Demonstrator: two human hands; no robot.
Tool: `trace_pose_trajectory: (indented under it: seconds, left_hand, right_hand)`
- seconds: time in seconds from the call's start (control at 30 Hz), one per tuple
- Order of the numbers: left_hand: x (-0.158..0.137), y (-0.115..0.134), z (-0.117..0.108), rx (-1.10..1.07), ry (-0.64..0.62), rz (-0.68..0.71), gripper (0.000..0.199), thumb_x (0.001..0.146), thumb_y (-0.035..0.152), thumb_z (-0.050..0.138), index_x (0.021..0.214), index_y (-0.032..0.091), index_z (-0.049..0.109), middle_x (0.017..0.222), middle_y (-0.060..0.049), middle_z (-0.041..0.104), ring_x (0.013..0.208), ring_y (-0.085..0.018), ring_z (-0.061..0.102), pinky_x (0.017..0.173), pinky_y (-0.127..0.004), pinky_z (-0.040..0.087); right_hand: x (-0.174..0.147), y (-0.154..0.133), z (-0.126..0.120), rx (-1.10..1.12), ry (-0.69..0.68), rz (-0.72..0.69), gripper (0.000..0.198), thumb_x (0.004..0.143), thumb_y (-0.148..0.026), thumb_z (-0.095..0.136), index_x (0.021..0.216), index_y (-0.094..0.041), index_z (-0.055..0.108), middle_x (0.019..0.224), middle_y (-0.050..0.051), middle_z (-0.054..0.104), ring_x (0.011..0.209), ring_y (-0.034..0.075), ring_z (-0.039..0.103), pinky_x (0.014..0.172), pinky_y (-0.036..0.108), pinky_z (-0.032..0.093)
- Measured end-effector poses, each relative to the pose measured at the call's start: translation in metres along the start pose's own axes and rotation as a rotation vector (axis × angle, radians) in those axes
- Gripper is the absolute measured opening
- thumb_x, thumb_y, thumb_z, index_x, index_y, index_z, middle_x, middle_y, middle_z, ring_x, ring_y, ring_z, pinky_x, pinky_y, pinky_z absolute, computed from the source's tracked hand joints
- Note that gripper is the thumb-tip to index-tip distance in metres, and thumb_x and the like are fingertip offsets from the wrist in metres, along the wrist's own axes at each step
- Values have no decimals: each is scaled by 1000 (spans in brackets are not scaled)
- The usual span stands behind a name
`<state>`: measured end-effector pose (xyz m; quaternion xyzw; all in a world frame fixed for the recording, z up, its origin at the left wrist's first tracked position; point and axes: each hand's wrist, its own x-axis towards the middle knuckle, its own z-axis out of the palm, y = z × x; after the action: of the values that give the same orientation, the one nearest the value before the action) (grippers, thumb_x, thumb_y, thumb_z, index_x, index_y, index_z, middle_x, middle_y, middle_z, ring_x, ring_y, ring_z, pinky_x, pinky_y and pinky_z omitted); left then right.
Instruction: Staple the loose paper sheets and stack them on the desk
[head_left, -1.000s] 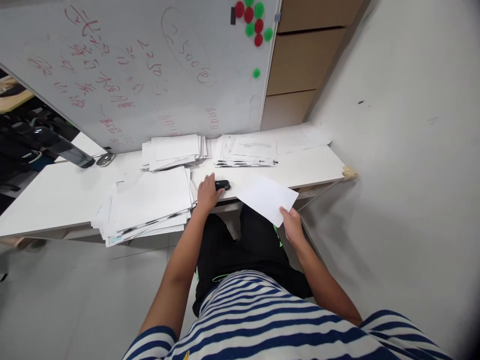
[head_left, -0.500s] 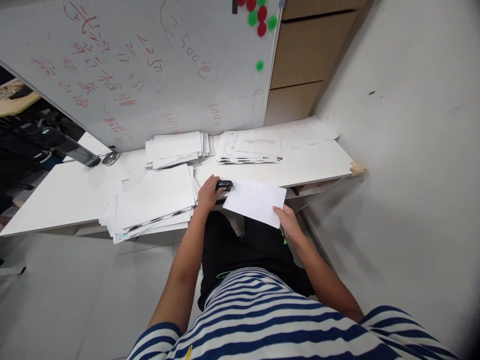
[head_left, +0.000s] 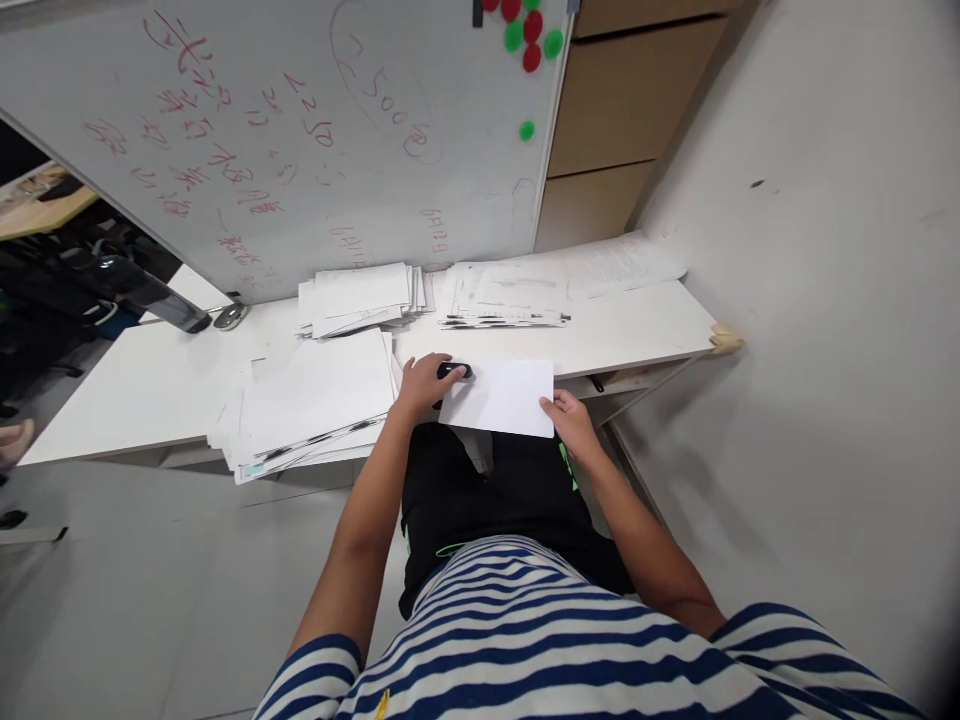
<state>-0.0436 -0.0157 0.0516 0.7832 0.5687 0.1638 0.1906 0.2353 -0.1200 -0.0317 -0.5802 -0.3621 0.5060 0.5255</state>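
So, the left-hand grip (head_left: 429, 383) is wrapped around a little black stapler (head_left: 455, 371) (pretty sure that's what it is), right at the front edge of the white desk (head_left: 169, 385). Thumb's lying over the top of it. Can't tell whether it's being squeezed down or just held. The right-hand grip (head_left: 571, 420) is pinching a blank white sheet (head_left: 501, 398) by its right side, thumb on top. From up here, the sheet lies across the desk's front edge, with its near part showing over the black pants (head_left: 517, 490). Its far left corner is right up against the stapler, but I honestly can't see if it's in the mouth or just beside it.

Just left of the left arm there's a big messy paper pile (head_left: 315, 390), poking out past the desk edge. Behind that sits a smaller paper stack (head_left: 360, 292), and to its right a printed stack (head_left: 510, 290), both near the foot of the whiteboard (head_left: 469, 170) with red scribbles. Over at the far left, a dark bottle (head_left: 150, 297) leans at an angle.
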Motion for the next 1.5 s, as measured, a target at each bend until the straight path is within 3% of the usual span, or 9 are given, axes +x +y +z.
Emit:
trace_pose_trajectory:
  seconds: [0.2, 0.3, 0.5, 0.73, 0.93, 1.1, 1.27, 1.37, 1.5]
  left_hand:
    - [40, 35, 11, -50, 411, 3, 30, 102, 41, 39, 99, 23, 62, 105, -6, 70, 94, -19, 64, 83, -34, 45]
    - [60, 44, 23, 41, 336, 16, 25, 101, 36, 42, 92, 22, 61, 99, -7, 68, 94, -21, 63, 79, -34, 43]
    - [77, 37, 42, 174, 44, -152, 21, 99, 30, 43, 94, 24, 62, 106, -8, 69, 94, -26, 64, 74, -36, 43]
    - [76, 38, 52, 271, 82, -109, 24, 100, 29, 41, 98, 21, 63, 107, -12, 67, 100, -30, 62, 76, -38, 43]
    - [77, 33, 54, 188, 196, -70, 22, 99, 32, 45, 94, 22, 63, 104, -11, 68, 96, -28, 62, 75, -37, 41]
    - [62, 47, 43, 125, 368, 179, 35, 103, 40, 35, 102, 22, 65, 104, -12, 67, 106, -27, 59, 91, -40, 38]
    - [5, 83, 40, 133, 36, 515, 42, 100, 52, 41, 120, 24, 64, 123, -11, 65, 118, -27, 57, 103, -41, 37]
    - [-28, 91, 51, 95, -108, 498, 56, 95, 57, 50, 141, 25, 51, 145, -13, 54, 134, -28, 48, 108, -40, 38]
    - [-46, 83, 62, 79, -142, 423, 66, 92, 58, 55, 147, 23, 43, 153, -15, 46, 141, -29, 42, 113, -42, 36]
  right_hand:
    - [-10, -2, 1, 30, 5, -17, 48, 70, -60, 76, 96, -20, 66, 92, 7, 77, 84, 24, 72, 76, 35, 55]
    - [-13, -4, 3, 53, 15, -2, 48, 70, -60, 77, 95, -20, 66, 90, 7, 77, 82, 24, 72, 75, 35, 54]
    - [-20, -9, 2, 102, 19, 72, 42, 71, -56, 78, 89, -20, 69, 83, 4, 76, 75, 21, 69, 72, 32, 52]
    - [-26, 4, -5, 47, -36, 153, 36, 74, -56, 73, 71, -21, 67, 60, -1, 62, 54, 14, 55, 53, 27, 41]
    - [-35, 1, -8, 24, -148, 175, 42, 74, -62, 72, 72, -20, 66, 55, -1, 62, 53, 15, 60, 53, 26, 37]
    - [-37, -7, -3, -24, -97, 105, 49, 73, -69, 71, 73, -21, 64, 50, -3, 57, 48, 13, 55, 52, 26, 36]
    - [-33, -10, 3, -75, -39, 27, 53, 71, -73, 71, 62, -23, 55, 47, -4, 52, 46, 13, 50, 51, 27, 38]
    - [-31, -11, 5, -98, -26, -6, 54, 71, -75, 69, 63, -24, 55, 48, -4, 53, 46, 14, 50, 50, 28, 39]
    - [-32, -10, 7, -122, -17, -14, 54, 73, -73, 69, 60, -24, 53, 47, -4, 53, 46, 14, 49, 51, 28, 39]
